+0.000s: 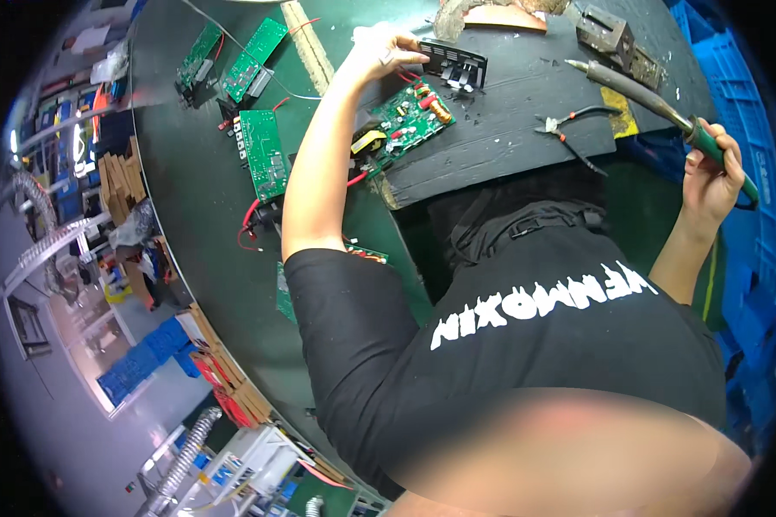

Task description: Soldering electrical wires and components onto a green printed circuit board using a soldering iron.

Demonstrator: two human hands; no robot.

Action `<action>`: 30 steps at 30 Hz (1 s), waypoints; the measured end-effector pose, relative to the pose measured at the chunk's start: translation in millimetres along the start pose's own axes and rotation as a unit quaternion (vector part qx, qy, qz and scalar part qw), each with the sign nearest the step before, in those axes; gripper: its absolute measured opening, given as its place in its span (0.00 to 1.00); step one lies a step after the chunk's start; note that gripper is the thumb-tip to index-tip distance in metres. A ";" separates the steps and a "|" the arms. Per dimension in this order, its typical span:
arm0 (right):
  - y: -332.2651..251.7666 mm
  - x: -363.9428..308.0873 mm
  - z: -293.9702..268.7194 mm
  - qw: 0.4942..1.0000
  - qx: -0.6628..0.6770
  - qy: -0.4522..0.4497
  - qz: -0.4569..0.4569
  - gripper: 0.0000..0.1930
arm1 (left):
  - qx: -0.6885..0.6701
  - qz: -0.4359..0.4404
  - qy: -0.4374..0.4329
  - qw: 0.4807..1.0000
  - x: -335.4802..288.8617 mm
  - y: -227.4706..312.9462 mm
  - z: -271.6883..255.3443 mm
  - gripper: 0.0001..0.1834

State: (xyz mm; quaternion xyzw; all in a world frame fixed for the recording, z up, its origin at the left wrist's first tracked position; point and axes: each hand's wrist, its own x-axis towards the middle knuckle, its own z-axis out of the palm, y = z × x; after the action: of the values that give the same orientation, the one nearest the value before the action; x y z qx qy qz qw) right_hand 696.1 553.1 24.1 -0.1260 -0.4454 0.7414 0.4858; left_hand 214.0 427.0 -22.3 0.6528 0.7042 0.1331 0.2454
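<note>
My left hand is closed on the edge of a black slotted panel, which stands tilted at the far side of the dark work board. Just below the panel lies a green circuit board with red wires, coils and a yellow-wrapped part. Off to the right, my right hand grips the green handle of a large soldering iron. Its tip points left, above the work board and apart from the panel. Cutting pliers with black and orange handles lie spread between the iron and my body.
A metal block sits at the far right of the work board. Several more circuit boards, one a long green board, lie on the green table at left. Blue crates line the right side. A thin cable crosses the table.
</note>
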 end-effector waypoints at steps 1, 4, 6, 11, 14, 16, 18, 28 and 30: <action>4.1 -4.2 2.1 1.000 0.001 0.018 -0.006 0.14 | 0.003 0.032 0.008 0.999 0.7 -7.0 0.1 0.16; 15.6 -23.8 9.7 0.997 -0.009 0.069 -0.027 0.14 | 0.000 0.034 -0.010 0.999 3.6 -15.1 4.7 0.17; 20.3 -38.9 17.4 0.995 0.008 0.093 -0.027 0.14 | -0.021 0.029 0.011 0.999 0.9 -8.8 3.6 0.18; 26.9 -75.1 24.1 0.994 0.010 0.111 -0.018 0.15 | -0.041 0.069 0.142 0.987 -45.0 -30.2 -49.5 0.17; 32.2 -92.0 29.1 0.984 -0.005 0.170 -0.045 0.14 | 0.217 0.093 0.032 0.971 -90.8 -47.3 -58.0 0.13; 38.3 -94.2 38.8 0.983 0.017 0.178 -0.036 0.14 | 0.354 0.158 0.031 0.921 -119.2 -53.4 -48.8 0.08; 45.3 -87.8 47.0 0.984 -0.007 0.176 -0.029 0.15 | 0.385 0.081 -0.042 0.919 -125.4 -63.3 -49.0 0.07; 66.6 -51.3 39.9 0.991 -0.044 0.109 0.064 0.15 | 0.099 -0.021 0.235 0.967 -159.1 76.7 -24.4 0.12; 72.1 -41.7 40.6 0.992 -0.042 0.068 0.098 0.15 | 0.055 0.035 0.285 0.956 -161.3 88.5 5.7 0.15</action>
State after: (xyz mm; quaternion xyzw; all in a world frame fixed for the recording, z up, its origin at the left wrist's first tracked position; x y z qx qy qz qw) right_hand 647.8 487.1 -19.4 -0.2392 -0.4276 0.7561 0.4339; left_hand 296.9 277.3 45.6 0.6241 0.7282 0.2832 -0.0069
